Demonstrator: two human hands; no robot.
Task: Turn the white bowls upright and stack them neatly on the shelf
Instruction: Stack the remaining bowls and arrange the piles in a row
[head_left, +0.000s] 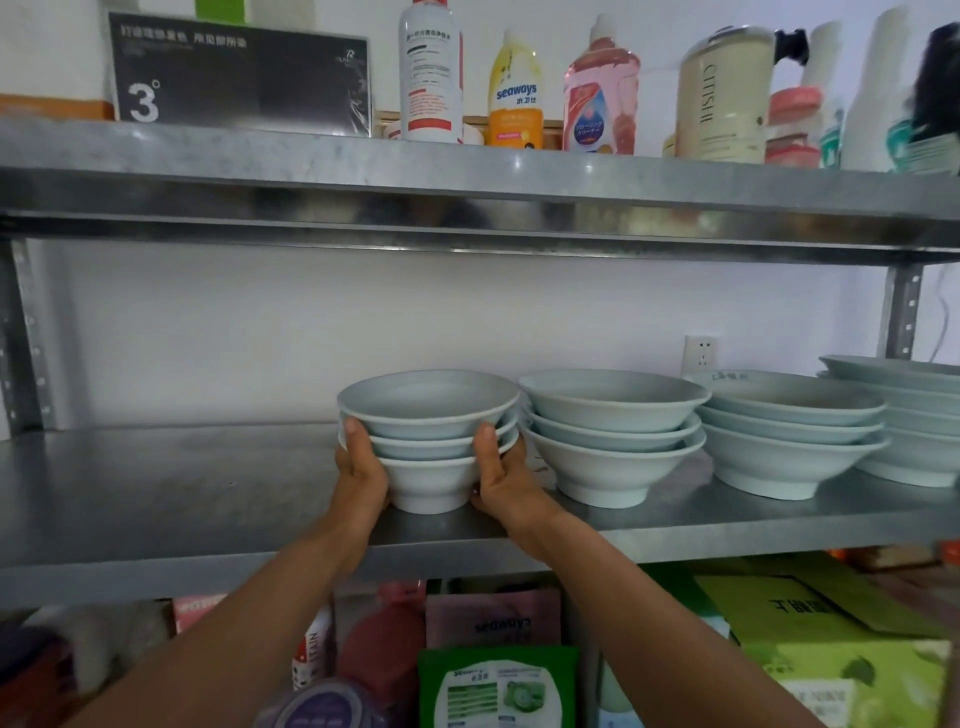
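Observation:
A stack of three upright white bowls (430, 415) stands on the middle metal shelf (171, 493), near its front edge. My left hand (361, 470) grips the stack's left side, thumb up against the rims. On the stack's right side my right hand (501, 480) holds it the same way. Right of it stands a second stack of three upright bowls (613, 431), close to the first. A third stack (789, 431) and a fourth stack (914, 415) follow toward the right edge.
The upper shelf (467, 197) hangs low over the bowls and carries bottles (514, 93) and a dark box (239, 78). A wall socket (700, 353) sits behind the stacks. Packages and boxes (498, 680) fill the level below. A shelf post (21, 338) stands at left.

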